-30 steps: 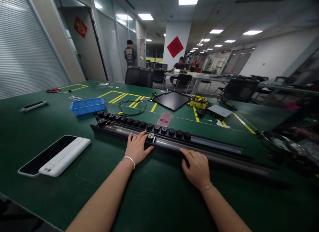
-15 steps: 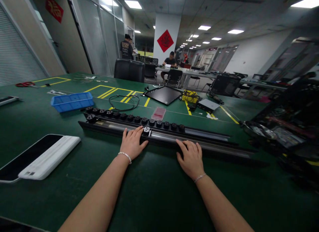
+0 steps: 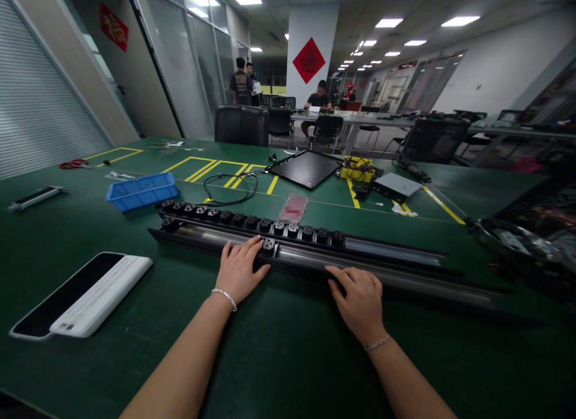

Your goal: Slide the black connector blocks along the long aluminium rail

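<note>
A long dark metal rail point(image 3: 396, 276) lies across the green table point(image 3: 279, 347), with a row of several black round parts point(image 3: 252, 222) along its far side. My left hand point(image 3: 238, 272) rests flat on the rail's near edge, fingers stretched out, next to a small black block point(image 3: 269, 246) on the rail. My right hand point(image 3: 360, 300) lies on the near edge further right, fingers curved over it and holding nothing.
A white and black flat device point(image 3: 81, 296) lies at the near left. Behind the rail are a blue tray point(image 3: 141, 191), a black cable loop point(image 3: 229, 189), a black panel point(image 3: 308, 168), yellow cable point(image 3: 359, 167) and a grey box point(image 3: 396, 185). Parts clutter the right edge. People stand and sit far back.
Both hands stay on the rail in nearly the same place. My head has moved, so the view shifted slightly down and right.
</note>
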{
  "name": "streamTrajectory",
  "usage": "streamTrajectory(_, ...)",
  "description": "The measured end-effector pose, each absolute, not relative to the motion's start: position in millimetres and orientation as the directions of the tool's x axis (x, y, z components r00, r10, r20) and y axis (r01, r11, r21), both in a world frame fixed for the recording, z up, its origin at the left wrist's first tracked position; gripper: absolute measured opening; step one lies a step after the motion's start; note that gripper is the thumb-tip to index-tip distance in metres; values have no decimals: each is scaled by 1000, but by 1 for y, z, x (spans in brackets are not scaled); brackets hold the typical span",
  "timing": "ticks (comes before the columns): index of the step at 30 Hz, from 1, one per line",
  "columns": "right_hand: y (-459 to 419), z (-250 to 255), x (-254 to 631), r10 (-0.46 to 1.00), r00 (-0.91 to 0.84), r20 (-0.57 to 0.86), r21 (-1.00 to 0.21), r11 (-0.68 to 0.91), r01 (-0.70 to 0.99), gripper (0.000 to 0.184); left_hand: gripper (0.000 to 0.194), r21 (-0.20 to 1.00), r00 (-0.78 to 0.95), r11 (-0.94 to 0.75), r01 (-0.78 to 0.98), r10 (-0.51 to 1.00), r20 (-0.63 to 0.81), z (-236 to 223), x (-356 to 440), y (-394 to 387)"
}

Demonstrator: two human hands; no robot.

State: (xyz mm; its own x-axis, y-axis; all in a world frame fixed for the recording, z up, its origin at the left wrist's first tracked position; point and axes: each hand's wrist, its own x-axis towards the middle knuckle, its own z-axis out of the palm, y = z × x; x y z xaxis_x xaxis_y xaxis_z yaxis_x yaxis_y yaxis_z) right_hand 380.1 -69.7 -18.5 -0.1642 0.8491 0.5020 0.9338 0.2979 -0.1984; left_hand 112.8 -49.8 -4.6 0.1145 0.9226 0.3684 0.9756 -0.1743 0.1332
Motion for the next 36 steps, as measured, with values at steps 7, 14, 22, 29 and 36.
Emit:
streamTrajectory(7, -72, -16, 379, 853, -161, 496, -231, 308, 923, 27, 41, 118, 120, -170, 978, 932, 342, 0, 114, -49)
streamTrajectory(14, -73, -13, 379, 857, -167, 488, -235, 313, 920, 30, 41, 114, 117, -162, 980, 938, 326, 1, 114, -48)
streamTrajectory(22, -73, -12, 377, 863, -162, 479, -236, 305, 923, 32, 42, 96, 129, -168, 981, 939, 319, 1, 114, -47)
streamTrajectory(29, -73, -14, 375, 856, -134, 499, -269, 299, 916, 31, 44, 86, 138, -173, 981, 939, 316, 1, 114, -46)
streamTrajectory(36, -72, -14, 375, 847, -132, 515, -249, 295, 922, 31, 45, 79, 140, -173, 982, 938, 318, 0, 114, -47)
